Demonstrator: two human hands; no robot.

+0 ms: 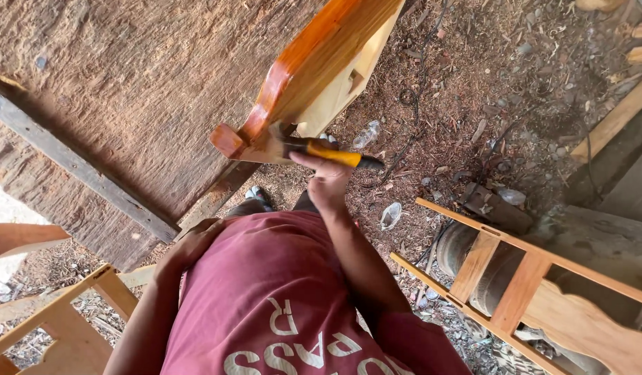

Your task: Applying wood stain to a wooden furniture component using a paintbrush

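Brush: a yellow-handled paintbrush (321, 151) is gripped by the right hand (326, 182), fingers closed round the handle, bristles laid on the varnished wooden frame (303, 69).
Left hand (189, 244): rested on the hip, fingers loosely curled, nothing held.
Surface: a rough, worn plank bench (112, 104) is seen beside the frame.
Floor: earth (487, 90) strewn with wood shavings; unvarnished frames (536, 292) are set nearby.

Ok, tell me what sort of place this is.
Probably an open-air woodworking yard: wood shavings cover the dirt, unfinished wooden frames lie around, and the right hand holds a brush against a freshly varnished piece.
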